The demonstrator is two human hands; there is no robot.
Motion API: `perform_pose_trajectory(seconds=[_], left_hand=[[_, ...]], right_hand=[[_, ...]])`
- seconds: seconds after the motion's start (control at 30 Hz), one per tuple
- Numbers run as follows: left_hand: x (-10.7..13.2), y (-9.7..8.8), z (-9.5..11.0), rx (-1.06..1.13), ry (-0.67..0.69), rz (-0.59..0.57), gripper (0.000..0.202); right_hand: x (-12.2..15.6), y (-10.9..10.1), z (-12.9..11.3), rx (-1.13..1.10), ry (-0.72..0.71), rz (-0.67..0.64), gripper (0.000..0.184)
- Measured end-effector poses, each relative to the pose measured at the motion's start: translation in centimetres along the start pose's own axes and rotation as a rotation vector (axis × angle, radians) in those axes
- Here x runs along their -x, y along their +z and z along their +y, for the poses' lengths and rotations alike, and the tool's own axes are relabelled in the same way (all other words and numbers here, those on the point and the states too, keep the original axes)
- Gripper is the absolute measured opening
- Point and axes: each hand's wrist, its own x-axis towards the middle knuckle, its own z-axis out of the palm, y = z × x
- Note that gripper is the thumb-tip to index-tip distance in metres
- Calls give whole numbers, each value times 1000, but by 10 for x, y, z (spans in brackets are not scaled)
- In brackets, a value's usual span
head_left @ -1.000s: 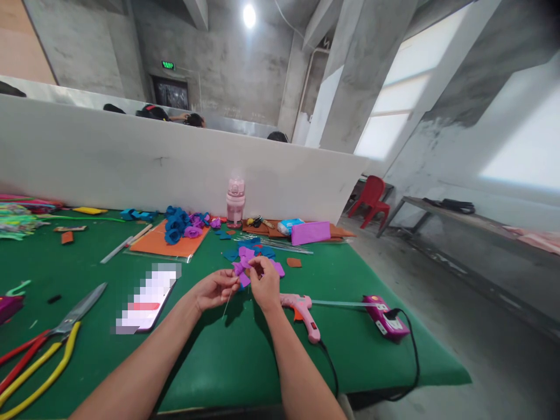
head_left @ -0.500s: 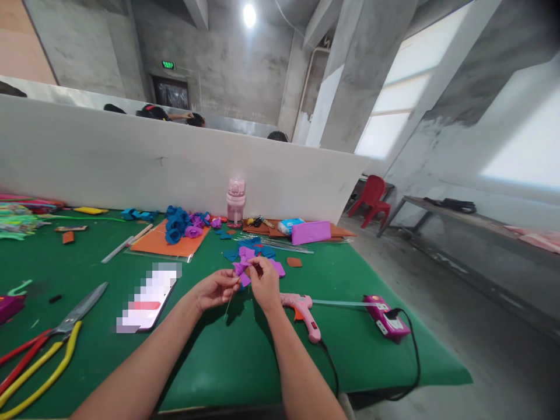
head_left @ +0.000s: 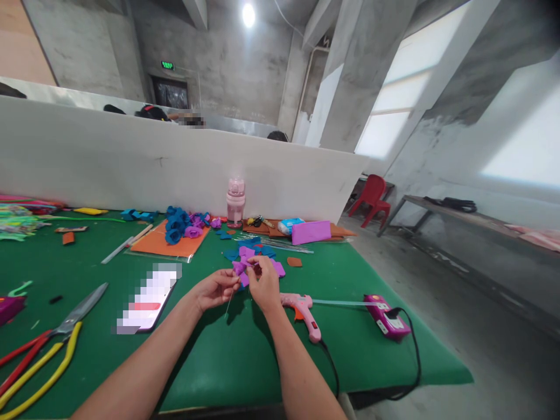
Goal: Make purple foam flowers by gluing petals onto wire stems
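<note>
My left hand pinches a thin wire stem that slants down below its fingers, with a purple paper flower at the top. My right hand is closed at the flower's right side, its fingertips against a purple petal. Behind the hands lie blue paper pieces and more purple paper petals. To the right of my right hand a pink glue gun rests on the green table, a clear glue stick in its back end.
Large scissors and a phone lie at left. Finished blue flowers rest on orange paper. A pink bottle stands by the white partition. A power strip with a black cable sits at right.
My right hand's fingers have shifted slightly at the flower, bending in more. The left hand holds the stem in the same place.
</note>
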Motion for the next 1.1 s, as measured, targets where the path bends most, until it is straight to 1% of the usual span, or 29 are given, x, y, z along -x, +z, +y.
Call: perform_pose_trajectory(seconds=[0.23,0.33,0.4,0.43,0.5,0.57,0.6,0.67,0.73,0.8,0.93,1.1], left_hand=[[1,1,0,-9,-2,-3,16],[0,2,-1,-56,12,8,15],[-1,4,-2,-133,87,50,16],[-2,5,-3,-186,157,95,16],[-4,7,-3,-330,339,230,16],[-5,9,-3,-517,512,359,13],[-4,10,-3,-612,584,401,11],[-2,12,-2,-766,688,425,12],[1,15,-2,-849,743,418,18],[4,17,-1,-874,768,436,21],[8,17,1,-889,815,501,22],[12,20,4,-943,893,494,25]], right_hand=[[1,3,2,113,-17,-8,14],[2,2,1,142,-11,2,13],[2,1,-3,124,-4,41,10],[1,-1,-5,93,1,73,10],[0,-3,-9,-21,33,141,15],[-2,-4,-11,-196,112,180,18],[-3,-3,-10,-293,167,183,18],[-5,-2,-7,-473,278,148,17],[-5,1,-3,-590,338,93,18],[-5,3,-1,-628,332,45,19],[-4,5,-2,-591,270,8,22],[-3,3,-9,-603,262,-45,22]])
